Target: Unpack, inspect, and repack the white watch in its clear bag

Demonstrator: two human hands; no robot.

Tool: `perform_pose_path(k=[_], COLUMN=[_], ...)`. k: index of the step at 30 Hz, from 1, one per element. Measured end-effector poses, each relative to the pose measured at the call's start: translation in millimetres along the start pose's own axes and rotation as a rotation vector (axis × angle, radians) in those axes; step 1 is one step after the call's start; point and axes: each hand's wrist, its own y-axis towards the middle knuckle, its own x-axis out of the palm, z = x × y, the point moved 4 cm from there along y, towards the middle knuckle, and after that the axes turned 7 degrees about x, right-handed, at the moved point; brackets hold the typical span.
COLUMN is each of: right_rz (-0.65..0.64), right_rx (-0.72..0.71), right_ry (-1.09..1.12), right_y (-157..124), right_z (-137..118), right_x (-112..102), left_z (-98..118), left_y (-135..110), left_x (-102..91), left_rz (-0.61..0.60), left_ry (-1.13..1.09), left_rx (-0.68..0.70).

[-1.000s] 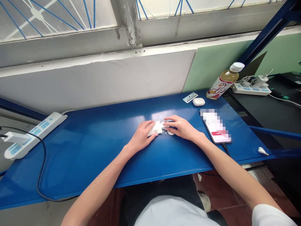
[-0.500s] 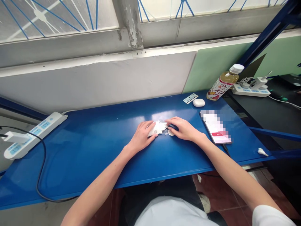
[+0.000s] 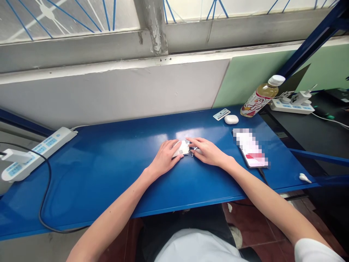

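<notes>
On the blue table, a small flat white piece like a little box or card [image 3: 183, 148] lies between my hands. My left hand [image 3: 165, 155] grips it from the left, fingers along the far edge and thumb at the near edge. My right hand [image 3: 205, 151] rests at its right end, fingers stretched out and slightly apart, with the index fingertip at the far corner. Small pale and shiny bits [image 3: 194, 150] show under the right fingers; their kind cannot be made out.
A phone [image 3: 251, 147] with a cable lies right of my hands. Behind it are a white earbud case [image 3: 231, 119], a card [image 3: 221, 114] and a drink bottle [image 3: 262, 97]. One earbud [image 3: 304, 178] lies near the right edge. A power strip [image 3: 40, 153] with a black cable sits left.
The fingers of my right hand have spread and shifted slightly left over the piece's end. A dark thing seen under them before is now out of sight. My left hand stays put.
</notes>
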Motion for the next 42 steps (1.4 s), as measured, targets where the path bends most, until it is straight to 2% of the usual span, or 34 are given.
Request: perform_pose_path(k=[5,17,22,26,30,37,42], right_rz=[0.086,0.046,0.103,0.137,0.086,0.022,0.193], right_rx=[0.055,0.016,0.036,0.038,-0.002,-0.003,0.119], right_ry=[0.02,0.095,0.044,0.042,0.042,0.047,-0.082], right_y=[1,2,3,3,1,1,0], right_z=[11,11,12,11,8,4,13], right_x=[1,-2,3,7,7,-7,-27], left_z=[2,1,1,3,5,8,11], left_y=[0,-2,-2,-2,-1,-2,-2], left_x=[2.8,4.0,5.4,8.4,11.5,11.0,8.8], left_rz=[-0.01,-0.013,-0.007,-0.082,-0.169,-0.207,-0.226], left_ry=[-0.022,-0.012,-0.013,0.027,0.092,0.135,0.126], left_rx=[0.026,0.06,0.055,0.027,0.006,-0.014,-0.02])
